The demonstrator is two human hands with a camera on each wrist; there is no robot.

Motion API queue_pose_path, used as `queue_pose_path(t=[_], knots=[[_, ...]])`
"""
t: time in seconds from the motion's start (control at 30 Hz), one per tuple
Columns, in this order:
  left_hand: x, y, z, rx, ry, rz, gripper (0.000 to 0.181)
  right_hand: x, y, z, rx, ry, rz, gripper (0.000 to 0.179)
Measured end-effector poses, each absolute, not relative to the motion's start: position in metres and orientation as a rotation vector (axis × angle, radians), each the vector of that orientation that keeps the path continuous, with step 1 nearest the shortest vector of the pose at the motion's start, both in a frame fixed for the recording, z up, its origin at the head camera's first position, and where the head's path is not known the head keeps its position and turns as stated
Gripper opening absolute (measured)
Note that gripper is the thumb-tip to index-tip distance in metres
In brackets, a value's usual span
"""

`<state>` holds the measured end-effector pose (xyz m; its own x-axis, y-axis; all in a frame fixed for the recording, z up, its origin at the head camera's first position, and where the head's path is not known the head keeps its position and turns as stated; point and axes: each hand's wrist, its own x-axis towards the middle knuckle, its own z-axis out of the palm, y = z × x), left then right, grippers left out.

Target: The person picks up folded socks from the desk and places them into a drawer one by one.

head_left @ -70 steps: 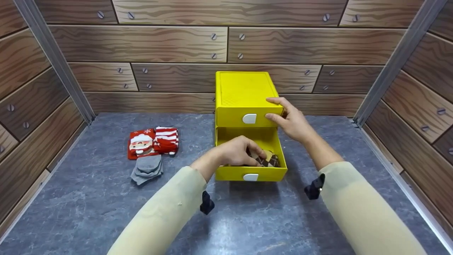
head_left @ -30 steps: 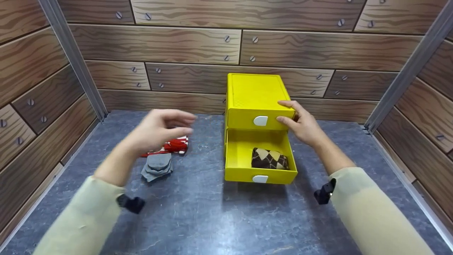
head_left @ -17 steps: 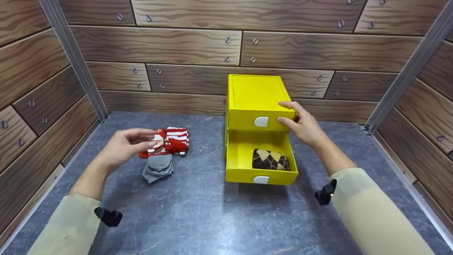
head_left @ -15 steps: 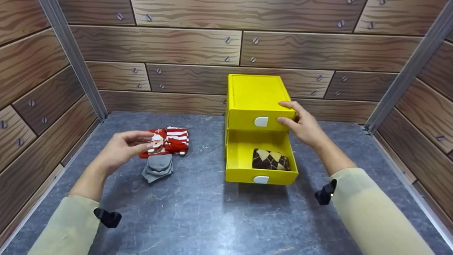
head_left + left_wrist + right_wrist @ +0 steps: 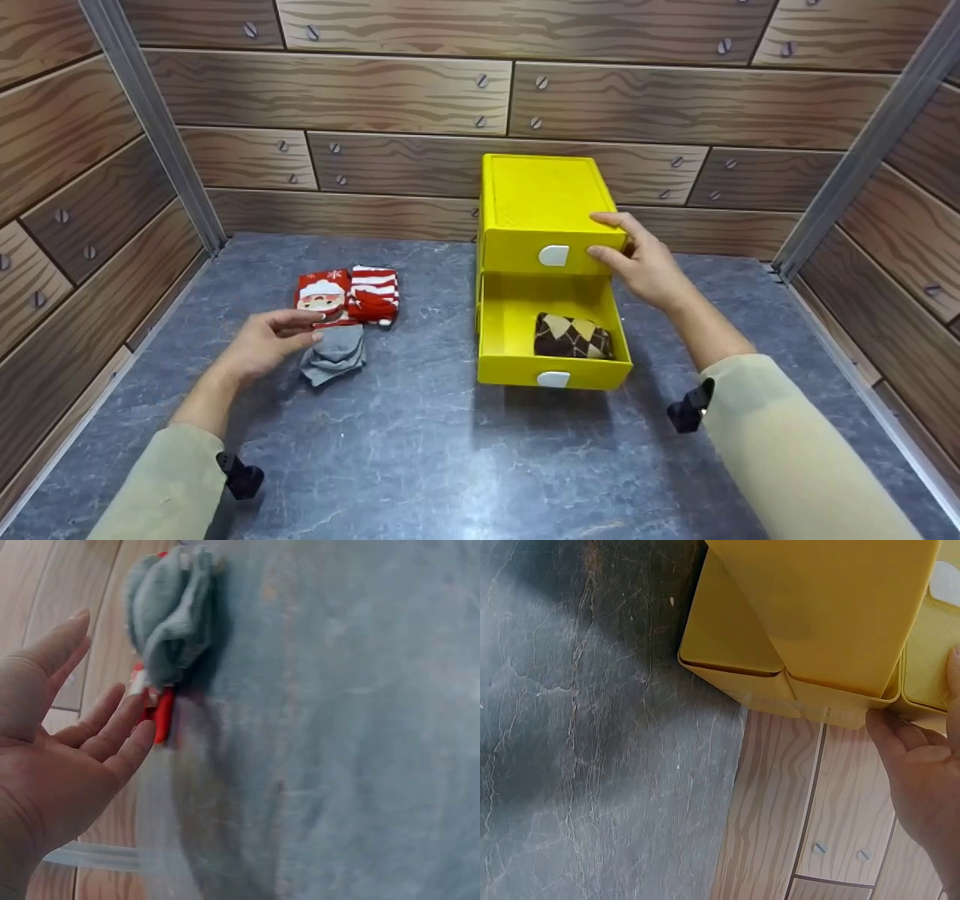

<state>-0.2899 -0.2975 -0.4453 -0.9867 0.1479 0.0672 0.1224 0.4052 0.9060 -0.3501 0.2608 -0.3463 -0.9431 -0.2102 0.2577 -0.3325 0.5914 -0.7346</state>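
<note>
As the left hand [image 5: 262,346] hovers, thumb and fingers moderately parted, the gray socks [image 5: 341,354] lie just beside it at 3 o'clock in the head view, red socks [image 5: 375,294] at 2; the right hand [image 5: 646,266] grips the yellow drawer unit [image 5: 544,191], argyle socks [image 5: 572,337] toward 7 inside the lower drawer [image 5: 510,371].

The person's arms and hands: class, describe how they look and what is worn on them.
The left sleeve and right sleeve are pale yellowish-green, unpatterned, ending above the wrist. A small, boxy black device sits near each sleeve's end. The left hand and right hand wear no gloves.
</note>
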Motion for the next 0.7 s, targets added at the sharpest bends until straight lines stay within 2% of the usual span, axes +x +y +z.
queue_pose_path(t=[0.47,0.7], knots=[[-0.288,-0.29,-0.465,0.316,2.723,1.475,0.044,-0.35,0.262,-0.346,0.467,-2.657,1.295,0.054],[-0.285,-0.289,-0.469,0.271,2.764,1.413,0.04,-0.351,0.262,-0.347,0.474,-2.657,1.284,0.055]])
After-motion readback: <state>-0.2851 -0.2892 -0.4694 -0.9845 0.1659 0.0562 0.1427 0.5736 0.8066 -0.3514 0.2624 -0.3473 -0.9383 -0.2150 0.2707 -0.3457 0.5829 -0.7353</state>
